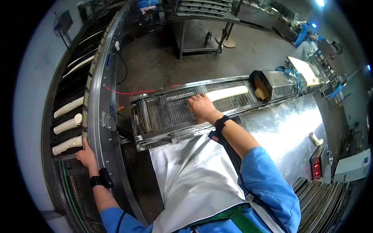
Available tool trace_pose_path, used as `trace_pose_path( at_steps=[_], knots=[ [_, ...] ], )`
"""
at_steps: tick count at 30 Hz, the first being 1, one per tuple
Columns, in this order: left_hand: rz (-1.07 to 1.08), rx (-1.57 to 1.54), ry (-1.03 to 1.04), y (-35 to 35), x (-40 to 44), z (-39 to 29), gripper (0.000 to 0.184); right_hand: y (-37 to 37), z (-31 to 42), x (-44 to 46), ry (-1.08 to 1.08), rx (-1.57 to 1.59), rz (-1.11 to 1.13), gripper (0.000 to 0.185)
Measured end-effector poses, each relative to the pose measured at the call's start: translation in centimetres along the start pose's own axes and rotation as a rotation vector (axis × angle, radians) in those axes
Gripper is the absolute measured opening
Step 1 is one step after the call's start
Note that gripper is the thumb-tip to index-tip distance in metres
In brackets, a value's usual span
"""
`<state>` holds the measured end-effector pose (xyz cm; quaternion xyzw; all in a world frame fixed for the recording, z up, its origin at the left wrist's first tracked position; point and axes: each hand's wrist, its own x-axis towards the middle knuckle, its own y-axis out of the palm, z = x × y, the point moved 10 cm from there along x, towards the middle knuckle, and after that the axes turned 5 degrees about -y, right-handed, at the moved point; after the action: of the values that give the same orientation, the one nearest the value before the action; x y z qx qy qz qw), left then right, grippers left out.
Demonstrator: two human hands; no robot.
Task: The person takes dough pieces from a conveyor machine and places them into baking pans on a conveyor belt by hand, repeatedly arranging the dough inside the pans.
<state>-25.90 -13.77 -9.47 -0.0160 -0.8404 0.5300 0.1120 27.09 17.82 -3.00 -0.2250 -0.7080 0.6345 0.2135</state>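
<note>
On the mesh conveyor [155, 116] in front of me lies a long pale dough roll [229, 93]. My right hand [202, 107] is closed over its left end, fingers curled down. To the left, my left hand [86, 156] grips the end of a dark baking tray [66, 156] on the long conveyor line. In that tray's slot sits a dough roll [67, 146], just beside my left fingers. Two further rolls, one dough roll [67, 125] and another dough roll [69, 107], lie in the slots beyond it.
A metal housing [281, 86] stands at the mesh conveyor's right end. On the steel table [285, 124] are a small dough piece [315, 139] and a red digital display [316, 169]. Stacked trays [320, 202] sit lower right. A steel rail [103, 85] edges the left line. Other people work farther back.
</note>
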Motion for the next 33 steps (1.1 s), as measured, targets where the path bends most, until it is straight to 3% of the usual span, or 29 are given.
trace_pose_path(
  at_steps=[3, 9, 11, 13, 14, 15, 17, 19, 21, 23, 25, 26, 27, 29, 30, 33],
  knots=[
    [0.044, -0.058, -0.069, 0.0, -0.5, 0.2, 0.12, -0.6, -1.3, -1.3, 0.074, -0.087, 0.098, 0.035],
    [0.049, -0.136, -0.054, -0.1, -1.0, -0.1, 0.116, -1.3, -0.8, -3.2, 0.15, 0.027, -0.065, 0.047],
    [0.032, -0.171, -0.051, -1.7, -2.5, -1.2, 0.112, -1.2, -2.4, -2.9, 0.425, 0.309, 0.09, 0.04],
    [0.006, -0.192, -0.07, -3.0, -3.8, -1.3, 0.108, -2.1, -5.3, -0.8, 0.552, 0.579, -0.093, 0.036],
    [0.011, -0.261, -0.069, -3.4, -4.3, -1.8, 0.108, -4.4, -6.5, 0.8, 0.506, 0.63, -0.292, 0.033],
    [-0.023, -0.297, -0.061, -3.1, -4.6, -1.9, 0.108, -7.8, -6.2, 2.1, 0.408, 0.964, -0.415, 0.034],
    [0.033, -0.263, -0.111, -4.8, -6.0, -2.8, 0.112, -13.2, -6.7, 6.4, 0.246, 1.119, -0.412, 0.036],
    [0.057, -0.246, -0.146, -5.3, -6.5, -2.9, 0.112, -22.2, -2.5, 7.2, 0.217, 1.342, -0.517, 0.038],
    [0.032, -0.244, -0.146, -5.8, -6.6, -2.9, 0.112, -28.7, 1.8, 9.5, -0.283, 1.655, -0.593, 0.035],
    [0.017, -0.241, -0.134, -5.9, -6.5, -2.7, 0.112, -33.2, 7.1, 11.3, -0.606, 1.87, -0.382, 0.033],
    [-0.023, -0.258, -0.121, -6.1, -6.7, -2.8, 0.111, -35.4, 10.2, 12.5, -0.863, 1.867, -0.281, 0.048],
    [-0.023, -0.26, -0.116, -6.4, -6.7, -3.1, 0.111, -35.4, 11.4, 12.0, -0.882, 1.894, -0.247, 0.05],
    [0.019, -0.274, -0.149, -6.3, -6.8, -3.0, 0.111, -33.9, 10.7, 12.5, -0.874, 1.839, -0.272, 0.064],
    [0.058, -0.29, -0.177, -6.0, -6.7, -2.7, 0.111, -30.2, 9.4, 11.2, -0.598, 1.704, -0.383, 0.073],
    [0.054, -0.297, -0.171, -5.4, -6.3, -2.3, 0.11, -28.3, 9.0, 9.7, -0.5, 1.638, -0.329, 0.079],
    [0.05, -0.23, -0.154, -5.6, -6.4, -2.8, 0.11, -17.6, 2.1, 7.0, -0.098, 1.359, -0.268, 0.078]
  ],
)
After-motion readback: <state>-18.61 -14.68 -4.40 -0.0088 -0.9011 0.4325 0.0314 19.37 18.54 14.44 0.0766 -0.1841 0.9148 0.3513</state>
